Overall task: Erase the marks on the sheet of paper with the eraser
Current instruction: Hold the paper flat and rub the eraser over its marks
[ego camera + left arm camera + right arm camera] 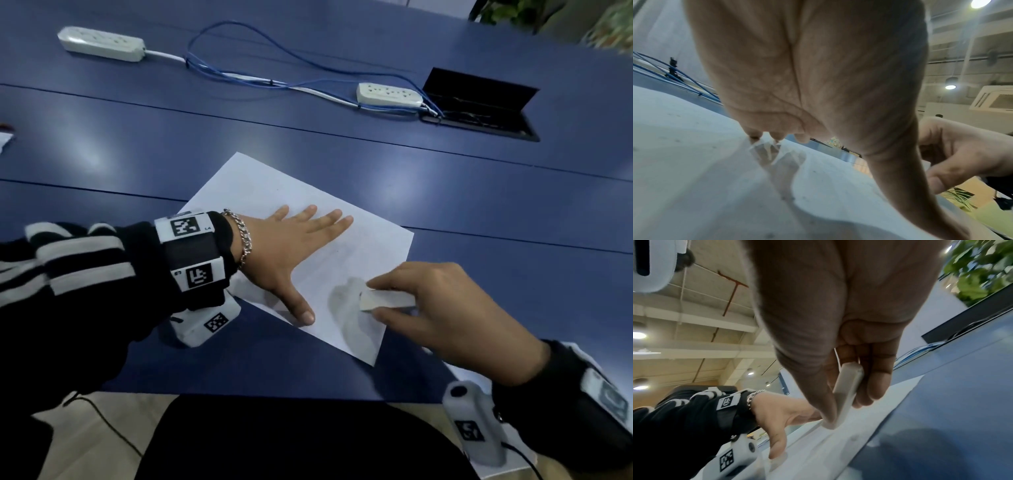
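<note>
A white sheet of paper [260, 192] lies at an angle on the blue table [479, 205]. My left hand [291, 246] lies flat on the sheet, fingers spread and straight, pressing it down. My right hand [442, 305] pinches a white eraser [387, 299] between thumb and fingers, its tip down on the sheet's near right part. Faint grey marks show on the paper [339, 253] beside my left hand. In the right wrist view the eraser [846, 391] slants down onto the paper [818, 451]. In the left wrist view my palm [797, 73] rests on the paper [694, 162].
Two white power strips [101, 44] [388, 94] with blue and white cables [239, 73] lie at the table's far side. An open black cable hatch [479, 106] sits at the far right. A second white sheet [513, 455] shows under my right wrist at the table edge.
</note>
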`<state>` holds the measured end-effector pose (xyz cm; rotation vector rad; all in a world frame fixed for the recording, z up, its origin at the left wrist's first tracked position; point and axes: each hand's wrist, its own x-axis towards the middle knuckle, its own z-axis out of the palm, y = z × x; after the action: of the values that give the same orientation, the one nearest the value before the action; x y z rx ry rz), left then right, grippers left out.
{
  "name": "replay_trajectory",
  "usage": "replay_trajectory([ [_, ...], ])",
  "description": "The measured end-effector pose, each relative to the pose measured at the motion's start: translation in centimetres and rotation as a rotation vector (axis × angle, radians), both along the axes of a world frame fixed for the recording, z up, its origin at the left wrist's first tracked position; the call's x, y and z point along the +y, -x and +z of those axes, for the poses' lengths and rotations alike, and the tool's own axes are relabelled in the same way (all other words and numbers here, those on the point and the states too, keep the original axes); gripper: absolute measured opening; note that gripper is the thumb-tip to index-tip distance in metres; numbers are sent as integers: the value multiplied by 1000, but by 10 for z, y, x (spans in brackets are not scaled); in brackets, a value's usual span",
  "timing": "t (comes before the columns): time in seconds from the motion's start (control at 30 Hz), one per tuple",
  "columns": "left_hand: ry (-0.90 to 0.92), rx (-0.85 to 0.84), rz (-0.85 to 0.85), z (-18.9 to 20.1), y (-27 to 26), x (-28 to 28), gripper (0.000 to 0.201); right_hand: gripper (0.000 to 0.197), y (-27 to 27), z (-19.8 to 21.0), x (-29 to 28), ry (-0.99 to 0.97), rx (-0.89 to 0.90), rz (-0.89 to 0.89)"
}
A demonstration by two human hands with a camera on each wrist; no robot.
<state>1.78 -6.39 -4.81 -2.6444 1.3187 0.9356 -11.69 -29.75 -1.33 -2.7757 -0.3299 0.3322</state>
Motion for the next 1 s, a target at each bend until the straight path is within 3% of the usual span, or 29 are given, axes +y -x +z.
replay_trajectory([
  [0.17,-2,-64,31,-3,-4,15,147,28,20,-5,-7,-42,-33,-136],
  [0.43,-94,-81,-51,1,23,32,141,28,42,-4,5,-1,109,0],
  [0.57,20,-98,-31,7,28,24,134,27,28,7,9,-28,87,-21],
  [0.63,51,-115,-23,6,25,11,138,28,10,8,12,-16,23,-41],
  [0.87,-87,-88,11,-7,23,-7,157,31,-35,3,28,173,-59,53],
  [1.0,-111,-91,22,-11,23,-8,160,28,-30,-5,40,157,-54,79],
])
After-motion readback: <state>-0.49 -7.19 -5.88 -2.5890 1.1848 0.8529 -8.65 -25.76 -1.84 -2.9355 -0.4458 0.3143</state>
